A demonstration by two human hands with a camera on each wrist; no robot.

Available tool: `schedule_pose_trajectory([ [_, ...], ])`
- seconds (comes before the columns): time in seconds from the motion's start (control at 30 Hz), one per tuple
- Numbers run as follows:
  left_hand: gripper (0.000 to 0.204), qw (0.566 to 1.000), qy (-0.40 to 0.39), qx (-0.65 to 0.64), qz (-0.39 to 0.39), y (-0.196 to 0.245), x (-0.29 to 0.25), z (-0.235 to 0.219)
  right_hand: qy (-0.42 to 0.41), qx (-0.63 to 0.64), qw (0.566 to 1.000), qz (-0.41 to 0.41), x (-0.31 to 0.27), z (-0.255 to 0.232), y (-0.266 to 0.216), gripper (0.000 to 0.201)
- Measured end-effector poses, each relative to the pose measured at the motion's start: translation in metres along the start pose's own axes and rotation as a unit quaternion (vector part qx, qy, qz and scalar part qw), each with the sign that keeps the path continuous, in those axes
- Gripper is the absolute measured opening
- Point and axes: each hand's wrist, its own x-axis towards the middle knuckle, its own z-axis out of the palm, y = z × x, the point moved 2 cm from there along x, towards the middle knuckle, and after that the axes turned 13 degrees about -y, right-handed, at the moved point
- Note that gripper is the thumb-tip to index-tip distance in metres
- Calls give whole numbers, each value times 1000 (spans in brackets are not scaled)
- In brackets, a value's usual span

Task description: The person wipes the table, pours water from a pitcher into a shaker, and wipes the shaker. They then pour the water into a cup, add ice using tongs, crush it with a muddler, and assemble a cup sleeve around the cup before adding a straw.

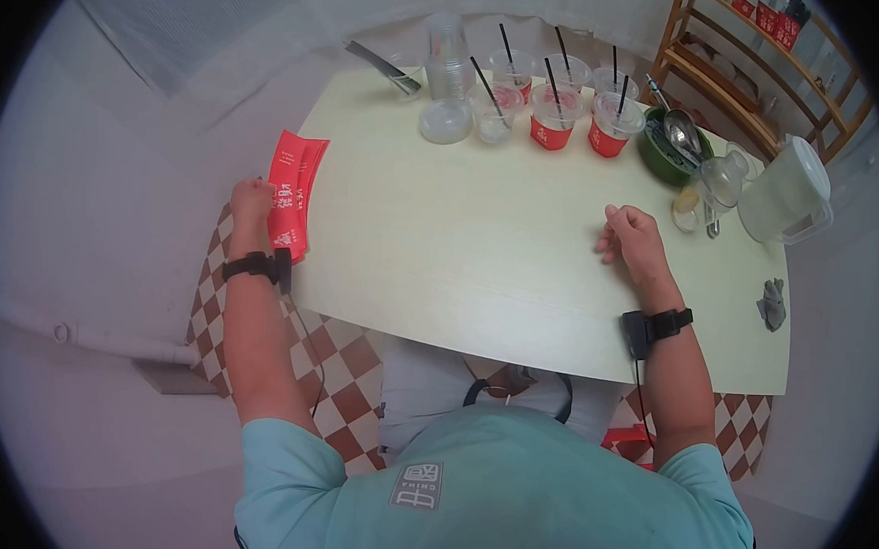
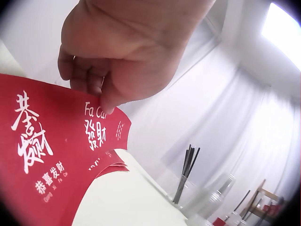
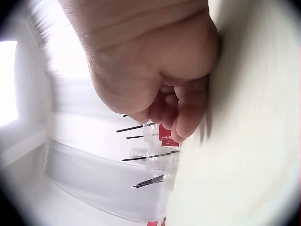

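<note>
At the table's left edge my left hand (image 1: 250,203) pinches a flat red paper cup sleeve (image 2: 66,122) printed with white characters. Thumb and fingers meet at the sleeve's edge in the left wrist view. More red sleeves (image 2: 113,165) lie under it in a fanned pile on the tabletop. My right hand (image 1: 637,241) rests at the right side of the table, fingers loosely curled and holding nothing. In the right wrist view, its fingers (image 3: 190,113) hang close to the table surface. The cups nearest it stand farther back.
Clear cups with black straws, some in red sleeves (image 1: 551,132), stand along the back beside stacked cups (image 1: 446,60) and a cup of straws (image 1: 405,82). At right are a green bowl (image 1: 660,163), a pitcher (image 1: 788,192) and a grey cloth (image 1: 771,305). A wooden shelf (image 1: 748,89) stands behind.
</note>
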Motion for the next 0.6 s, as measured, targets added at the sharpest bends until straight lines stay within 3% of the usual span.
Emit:
schedule_pose_trajectory([
  [0.07, 14, 1000, -3, -11, 13, 3, 0, -10, -7, 17, 1000, -6, 1, -1, 0, 27],
  [0.13, 12, 959, -102, -264, 13, 41, -39, -30, 9, 34, 999, -14, -4, 8, -11, 23],
  [0.17, 12, 959, -102, -263, 15, 54, -52, -34, 24, 51, 998, -22, -6, 11, -15, 20],
  [0.23, 16, 827, -208, -513, 98, 86, -76, -32, 7, 48, 999, -15, -3, 7, -9, 18],
  [0.27, 16, 827, -211, -511, 103, 106, -94, -29, -11, 42, 999, -7, -1, 5, -5, 18],
  [0.3, 19, 784, -244, -549, 156, 132, -117, -22, -4, 44, 999, -11, 0, 4, -3, 18],
  [0.33, 23, 734, -278, -584, 207, 154, -135, -8, -23, 34, 999, -13, 1, 4, -1, 17],
  [0.37, 23, 729, -289, -583, 212, 170, -146, 12, -38, 24, 999, -14, -2, 2, -1, 17],
  [0.4, 26, 698, -303, -606, 231, 186, -156, 35, -23, -83, 996, 6, -4, 2, -8, 21],
  [0.43, 30, 665, -318, -628, 248, 203, -165, 59, -6, -82, 997, 8, -6, 3, -12, 21],
  [0.53, 37, 584, -381, -680, 227, 243, -193, 138, 18, -91, 995, 23, -9, 8, -12, 26],
  [0.6, 39, 543, -408, -708, 195, 271, -213, 180, -25, -131, 985, -108, -3, 5, -2, 26],
])
